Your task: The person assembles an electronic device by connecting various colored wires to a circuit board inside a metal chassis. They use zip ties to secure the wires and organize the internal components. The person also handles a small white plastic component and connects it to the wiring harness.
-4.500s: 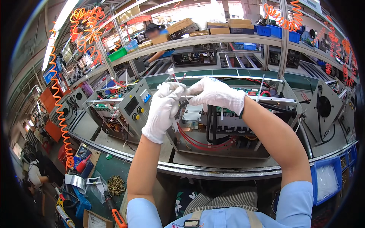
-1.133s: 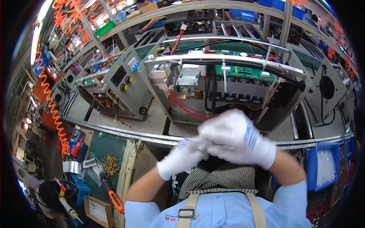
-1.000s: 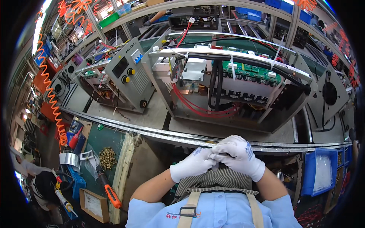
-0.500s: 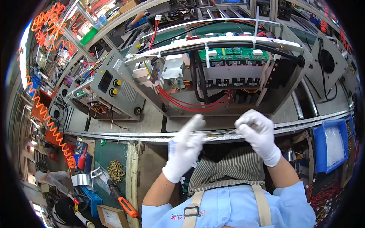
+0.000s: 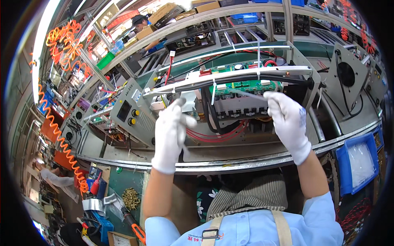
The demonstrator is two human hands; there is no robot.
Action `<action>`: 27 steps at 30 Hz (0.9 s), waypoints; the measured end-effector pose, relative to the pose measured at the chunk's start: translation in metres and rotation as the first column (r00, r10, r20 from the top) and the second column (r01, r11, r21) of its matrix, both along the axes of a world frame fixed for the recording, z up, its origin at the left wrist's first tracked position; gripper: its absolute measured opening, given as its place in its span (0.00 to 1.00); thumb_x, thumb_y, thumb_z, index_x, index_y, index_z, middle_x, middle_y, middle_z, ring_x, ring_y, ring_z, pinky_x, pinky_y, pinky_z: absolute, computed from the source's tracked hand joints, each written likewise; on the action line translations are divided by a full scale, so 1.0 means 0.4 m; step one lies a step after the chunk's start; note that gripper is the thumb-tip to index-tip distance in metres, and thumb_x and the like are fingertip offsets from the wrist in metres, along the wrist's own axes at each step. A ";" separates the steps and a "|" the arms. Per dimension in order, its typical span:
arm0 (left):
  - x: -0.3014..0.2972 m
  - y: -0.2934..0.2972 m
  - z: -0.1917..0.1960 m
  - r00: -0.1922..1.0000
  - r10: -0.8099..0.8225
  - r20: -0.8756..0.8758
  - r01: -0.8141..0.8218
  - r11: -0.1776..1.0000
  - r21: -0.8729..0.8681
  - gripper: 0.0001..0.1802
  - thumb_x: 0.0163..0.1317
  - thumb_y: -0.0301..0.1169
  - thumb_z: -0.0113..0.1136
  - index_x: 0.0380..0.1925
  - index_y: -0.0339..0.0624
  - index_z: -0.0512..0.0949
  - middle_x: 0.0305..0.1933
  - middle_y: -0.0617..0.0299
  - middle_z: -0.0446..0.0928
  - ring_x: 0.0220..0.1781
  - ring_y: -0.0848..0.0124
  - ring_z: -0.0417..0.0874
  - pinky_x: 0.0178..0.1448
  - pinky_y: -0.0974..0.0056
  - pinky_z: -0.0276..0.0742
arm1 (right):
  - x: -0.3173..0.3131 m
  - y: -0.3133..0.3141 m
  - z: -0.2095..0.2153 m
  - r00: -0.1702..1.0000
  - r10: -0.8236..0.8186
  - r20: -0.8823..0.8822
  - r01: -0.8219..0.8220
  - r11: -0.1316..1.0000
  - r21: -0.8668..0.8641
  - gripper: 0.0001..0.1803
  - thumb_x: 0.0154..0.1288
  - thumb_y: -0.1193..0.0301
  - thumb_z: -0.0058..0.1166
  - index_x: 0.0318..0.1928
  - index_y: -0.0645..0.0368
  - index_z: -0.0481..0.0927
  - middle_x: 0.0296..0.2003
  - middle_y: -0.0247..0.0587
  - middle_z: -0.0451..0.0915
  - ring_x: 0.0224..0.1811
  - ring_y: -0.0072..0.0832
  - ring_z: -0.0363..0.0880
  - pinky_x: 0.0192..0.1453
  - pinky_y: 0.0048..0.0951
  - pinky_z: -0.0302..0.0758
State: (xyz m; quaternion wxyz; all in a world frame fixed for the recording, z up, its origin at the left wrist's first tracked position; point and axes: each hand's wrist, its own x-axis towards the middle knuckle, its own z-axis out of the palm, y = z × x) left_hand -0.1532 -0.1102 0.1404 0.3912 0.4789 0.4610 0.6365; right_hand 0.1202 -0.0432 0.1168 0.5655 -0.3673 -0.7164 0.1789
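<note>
Your right hand (image 5: 289, 123), in a white glove, pinches one end of a thin pale cable tie (image 5: 246, 93) between thumb and fingers, the strip reaching left toward the frame. Your left hand (image 5: 171, 133), also gloved, is held up half-open with fingers loosely curled; whether it grips anything you cannot tell from here. Both hands hover just in front of the open machine chassis (image 5: 230, 102), below the white cross rail (image 5: 230, 78) where a black cable bundle (image 5: 287, 78) runs and other ties already hang. You seem to be readying a fresh tie for that bundle; the next move would likely call for threading the tip round cable and rail, then feeding it through its head. The chassis sits on a conveyor line (image 5: 230, 166), not a tabletop, with a grey control box (image 5: 131, 112) to your left and a blue bin (image 5: 359, 164) of ties to your right. Orange coiled hoses (image 5: 61, 135) hang across a crowded workshop.
</note>
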 end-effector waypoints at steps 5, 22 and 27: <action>-0.021 0.100 0.009 0.825 -0.253 0.505 0.327 0.943 -0.062 0.13 0.74 0.36 0.47 0.47 0.37 0.72 0.28 0.60 0.76 0.09 0.83 0.57 0.12 0.76 0.52 | -0.090 0.048 0.000 0.969 -0.175 0.176 0.110 0.939 0.325 0.04 0.63 0.72 0.54 0.37 0.56 0.80 0.29 0.45 0.82 0.32 0.43 0.83 0.37 0.40 0.79; 0.059 0.051 -0.016 0.937 0.255 -0.239 -0.238 0.966 0.098 0.16 0.68 0.27 0.58 0.54 0.36 0.79 0.33 0.70 0.81 0.18 0.90 0.62 0.19 0.79 0.53 | -0.268 0.037 0.041 0.930 0.323 -0.174 -0.360 0.899 -0.250 0.08 0.64 0.66 0.60 0.37 0.58 0.81 0.30 0.43 0.84 0.32 0.34 0.83 0.40 0.31 0.77; 0.035 0.041 0.060 0.972 -0.055 -0.227 0.028 0.992 -0.121 0.13 0.64 0.25 0.60 0.49 0.36 0.81 0.34 0.70 0.81 0.22 0.88 0.67 0.22 0.80 0.59 | -0.265 0.079 -0.002 0.777 0.471 -0.418 -0.593 0.772 -0.230 0.07 0.64 0.75 0.58 0.41 0.62 0.82 0.33 0.37 0.85 0.36 0.21 0.82 0.43 0.25 0.77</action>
